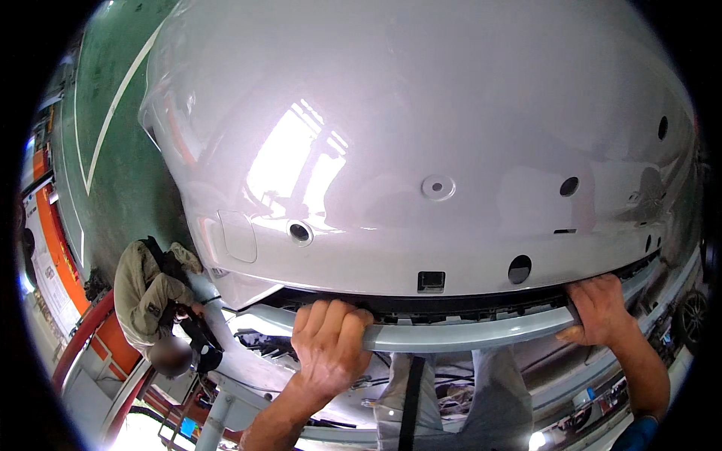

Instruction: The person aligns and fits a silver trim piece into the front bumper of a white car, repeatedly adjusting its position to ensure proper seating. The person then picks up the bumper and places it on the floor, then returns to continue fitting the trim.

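Silver bumper [421, 150] fills the upper frame; left hand [329, 342] and right hand [599, 310] both grip its lower edge, low in the frame. Another person [154, 301] crouches lower left.

Single head-worn fisheye view, facing down, close over bumper [421, 150], edges bent.

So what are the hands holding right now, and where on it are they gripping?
Both hands hold the big silver car bumper cover by its near edge: the left hand curls over the grey lip left of centre, and the right hand grips that lip toward the right end.
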Motion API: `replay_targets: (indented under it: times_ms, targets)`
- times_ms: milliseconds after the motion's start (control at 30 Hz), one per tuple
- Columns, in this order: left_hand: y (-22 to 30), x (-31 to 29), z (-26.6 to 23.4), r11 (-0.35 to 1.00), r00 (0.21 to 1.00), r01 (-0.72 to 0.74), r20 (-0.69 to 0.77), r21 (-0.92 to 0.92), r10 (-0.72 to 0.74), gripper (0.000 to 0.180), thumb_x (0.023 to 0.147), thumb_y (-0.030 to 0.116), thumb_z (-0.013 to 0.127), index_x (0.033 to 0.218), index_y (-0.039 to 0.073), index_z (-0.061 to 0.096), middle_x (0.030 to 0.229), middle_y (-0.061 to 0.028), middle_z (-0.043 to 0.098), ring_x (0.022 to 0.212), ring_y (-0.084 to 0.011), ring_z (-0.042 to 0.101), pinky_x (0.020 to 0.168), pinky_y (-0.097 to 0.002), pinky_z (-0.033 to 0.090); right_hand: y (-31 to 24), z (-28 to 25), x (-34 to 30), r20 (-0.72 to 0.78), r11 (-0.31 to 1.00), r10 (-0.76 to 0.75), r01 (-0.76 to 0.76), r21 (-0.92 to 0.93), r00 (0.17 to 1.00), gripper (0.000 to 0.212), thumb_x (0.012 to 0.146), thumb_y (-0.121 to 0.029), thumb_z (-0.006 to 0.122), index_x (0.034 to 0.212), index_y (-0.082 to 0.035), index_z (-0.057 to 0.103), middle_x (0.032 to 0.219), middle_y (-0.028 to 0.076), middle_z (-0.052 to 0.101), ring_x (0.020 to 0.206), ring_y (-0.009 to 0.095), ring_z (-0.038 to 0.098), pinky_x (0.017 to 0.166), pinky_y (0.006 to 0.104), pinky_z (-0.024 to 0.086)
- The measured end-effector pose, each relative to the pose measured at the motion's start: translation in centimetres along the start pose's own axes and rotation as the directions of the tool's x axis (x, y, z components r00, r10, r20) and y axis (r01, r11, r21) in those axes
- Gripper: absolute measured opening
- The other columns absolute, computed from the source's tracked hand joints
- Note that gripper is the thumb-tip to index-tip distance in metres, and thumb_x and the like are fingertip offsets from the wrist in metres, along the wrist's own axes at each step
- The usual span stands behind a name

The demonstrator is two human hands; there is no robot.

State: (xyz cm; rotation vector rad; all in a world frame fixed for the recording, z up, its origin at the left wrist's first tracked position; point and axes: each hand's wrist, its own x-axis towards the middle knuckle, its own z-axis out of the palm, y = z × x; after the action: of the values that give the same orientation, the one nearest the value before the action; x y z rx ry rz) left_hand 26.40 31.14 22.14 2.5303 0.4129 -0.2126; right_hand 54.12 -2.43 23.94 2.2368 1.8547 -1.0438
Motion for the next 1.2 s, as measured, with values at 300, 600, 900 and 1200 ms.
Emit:
replay_targets:
  times_ms: [300,600,900,1200]
  targets:
    - [-1.8,-1.2,0.6,0.999,0.977,-0.029,-0.211,0.024,0.033,0.054,0.062,0.009,0.073,0.114,0.004,0.06,0.101,-0.0134,0.062,0.09,-0.0305,0.061,0.082,-0.0464,0.045,0.1,0.7,-0.5,0.034,0.997,0.047,-0.044,-0.071,0.998,0.092,0.063,-0.071,0.072,0.121,0.0,0.061,0.11,0.017,0.062,0.105,0.033,0.059,0.089,0.049,0.041]
    - [0.2,-9.3,0.7,0.54,0.656,0.447,-0.149,-0.713,-0.74,0.029,0.089,0.01,0.064,0.113,-0.003,0.055,0.104,-0.015,0.061,0.091,-0.0247,0.061,0.088,-0.0369,0.05,0.9,2.3,-2.7,0.144,0.989,0.146,-0.143,-0.029,0.979,0.097,0.068,-0.076,0.065,0.125,0.002,0.056,0.118,0.021,0.057,0.107,0.04,0.053,0.096,0.0542,0.035]
    - [0.2,-6.8,1.2,-0.404,0.433,0.286,0.493,-0.869,-0.755,0.045,0.104,0.038,0.049,0.12,-0.004,0.05,0.105,-0.0189,0.066,0.091,-0.027,0.07,0.074,-0.0387,0.061,0.9,2.6,-3.0,0.061,0.989,0.131,-0.127,-0.071,0.99,0.097,0.064,-0.072,0.069,0.126,0.001,0.055,0.115,0.02,0.058,0.107,0.041,0.053,0.098,0.057,0.035]
    - [-1.4,-4.1,0.8,-0.531,0.347,0.088,0.526,-0.843,-0.776,0.035,0.102,0.035,0.054,0.12,0.005,0.058,0.103,-0.0115,0.07,0.091,-0.0213,0.069,0.07,-0.0344,0.058,1.0,2.3,-3.3,0.093,0.987,0.126,-0.115,-0.113,0.988,0.097,0.078,-0.08,0.049,0.125,0.005,0.055,0.118,0.024,0.056,0.109,0.041,0.051,0.1,0.0538,0.034]
